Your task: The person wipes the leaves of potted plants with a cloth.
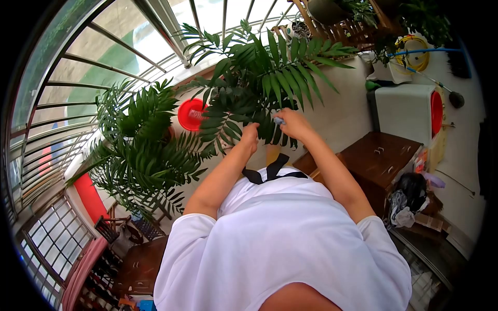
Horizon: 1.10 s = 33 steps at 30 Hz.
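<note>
Dark green palm fronds point(306, 70) spread in front of me, partly behind and above both hands. My left hand point(249, 137) is closed at the lower edge of the leaves; what its fingers pinch, if anything, is too small to make out. To its right, my right hand point(291, 126) is closed on a small grey-blue cloth point(279, 121), close against the leaves. A second leafy plant point(140, 150) stands to the left, and a round red lid or basin point(192, 114) lies between the two plants.
Metal window bars point(78, 85) curve along the left and top. At the right are a brown wooden cabinet point(381, 155), a white bin-like box point(402, 111) with a red end, and a black plastic bag point(411, 189). Wooden furniture point(140, 267) sits at the lower left.
</note>
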Each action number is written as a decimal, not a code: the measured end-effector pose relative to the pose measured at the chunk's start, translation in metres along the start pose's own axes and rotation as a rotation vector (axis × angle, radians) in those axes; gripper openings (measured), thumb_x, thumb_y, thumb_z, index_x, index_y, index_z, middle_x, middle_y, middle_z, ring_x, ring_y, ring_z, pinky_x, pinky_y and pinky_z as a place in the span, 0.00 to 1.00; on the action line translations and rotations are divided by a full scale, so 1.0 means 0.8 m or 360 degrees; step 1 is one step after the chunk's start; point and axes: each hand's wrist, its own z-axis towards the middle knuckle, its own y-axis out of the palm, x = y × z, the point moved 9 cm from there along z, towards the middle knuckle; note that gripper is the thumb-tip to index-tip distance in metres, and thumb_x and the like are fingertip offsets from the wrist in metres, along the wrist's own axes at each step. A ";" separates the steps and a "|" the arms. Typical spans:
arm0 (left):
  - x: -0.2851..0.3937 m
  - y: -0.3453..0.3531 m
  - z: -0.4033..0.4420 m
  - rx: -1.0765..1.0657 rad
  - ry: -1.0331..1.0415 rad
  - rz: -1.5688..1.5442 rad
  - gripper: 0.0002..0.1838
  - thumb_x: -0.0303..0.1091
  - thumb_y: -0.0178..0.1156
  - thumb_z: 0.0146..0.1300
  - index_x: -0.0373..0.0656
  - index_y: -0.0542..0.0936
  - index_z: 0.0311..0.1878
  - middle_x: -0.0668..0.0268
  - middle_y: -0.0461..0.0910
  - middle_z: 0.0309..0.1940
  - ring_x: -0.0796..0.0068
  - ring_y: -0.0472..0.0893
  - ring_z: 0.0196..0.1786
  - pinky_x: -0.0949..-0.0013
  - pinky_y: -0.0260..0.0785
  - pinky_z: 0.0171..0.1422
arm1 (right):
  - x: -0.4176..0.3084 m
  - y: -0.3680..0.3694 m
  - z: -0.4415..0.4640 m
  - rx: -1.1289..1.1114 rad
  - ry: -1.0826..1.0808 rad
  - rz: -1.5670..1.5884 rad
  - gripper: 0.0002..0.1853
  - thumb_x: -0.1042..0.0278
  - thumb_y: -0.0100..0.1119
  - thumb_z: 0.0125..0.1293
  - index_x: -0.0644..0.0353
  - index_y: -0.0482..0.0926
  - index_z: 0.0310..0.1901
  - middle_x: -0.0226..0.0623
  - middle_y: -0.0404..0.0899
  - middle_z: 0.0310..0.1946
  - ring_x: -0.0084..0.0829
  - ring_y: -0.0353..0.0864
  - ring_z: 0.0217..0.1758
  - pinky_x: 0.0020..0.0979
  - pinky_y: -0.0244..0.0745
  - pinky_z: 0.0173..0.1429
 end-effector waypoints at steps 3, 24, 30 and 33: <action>-0.009 0.011 -0.001 -0.0081 -0.0039 0.0064 0.37 0.46 0.55 0.59 0.39 0.56 0.68 0.53 0.55 0.67 0.53 0.53 0.70 0.53 0.48 0.70 | -0.004 0.001 0.007 0.0193 -0.0053 -0.0033 0.23 0.73 0.55 0.50 0.52 0.75 0.52 0.41 0.71 0.53 0.44 0.71 0.53 0.38 0.69 0.56; 0.039 -0.020 0.063 -0.0396 0.0651 -0.0036 0.15 0.33 0.56 0.57 0.46 0.72 0.49 0.68 0.76 0.40 0.78 0.73 0.43 0.71 0.64 0.47 | 0.019 0.030 0.037 0.0014 0.0156 0.0812 0.23 0.73 0.53 0.49 0.56 0.78 0.50 0.40 0.78 0.45 0.34 0.78 0.45 0.29 0.71 0.49; 0.012 -0.013 0.021 -0.0231 0.0162 -0.0482 0.09 0.42 0.50 0.62 0.50 0.74 0.40 0.75 0.77 0.34 0.81 0.72 0.36 0.72 0.61 0.42 | 0.008 0.040 0.055 0.0084 -0.0008 0.0518 0.24 0.71 0.54 0.51 0.54 0.74 0.54 0.45 0.70 0.54 0.45 0.72 0.55 0.34 0.68 0.56; 0.005 -0.010 0.037 -0.0371 0.0151 -0.0461 0.12 0.46 0.47 0.63 0.52 0.73 0.43 0.76 0.76 0.36 0.78 0.70 0.35 0.69 0.59 0.44 | -0.002 0.062 0.059 0.0118 -0.0146 0.0450 0.24 0.71 0.55 0.52 0.56 0.73 0.55 0.46 0.69 0.55 0.46 0.69 0.57 0.35 0.66 0.60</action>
